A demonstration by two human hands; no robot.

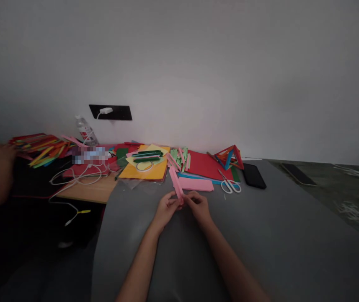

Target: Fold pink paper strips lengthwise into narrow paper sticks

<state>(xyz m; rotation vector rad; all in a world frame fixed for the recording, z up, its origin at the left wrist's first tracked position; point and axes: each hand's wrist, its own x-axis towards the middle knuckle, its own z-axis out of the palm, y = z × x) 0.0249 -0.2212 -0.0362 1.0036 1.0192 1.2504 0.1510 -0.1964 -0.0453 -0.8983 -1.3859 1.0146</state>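
Observation:
A folded pink paper strip [176,182] slants up and away from between my two hands, above the grey table. My left hand [166,209] is closed on its lower end. From the other side my right hand [200,207] pinches the same end with thumb and finger. Just beyond lies a flat pink paper piece [196,183]. White-handled scissors [230,186] rest to its right. Green and pink short strips [181,158] are heaped behind the held strip, beside a red sheet [206,165].
Yellow sheets [141,170] bear dark green strips and a tape roll. A coloured paper frame [229,157] and a black phone [254,176] are at the right. At the left are a bottle [86,131], white cables [75,178], many coloured strips [44,147] and another person's hand [2,154].

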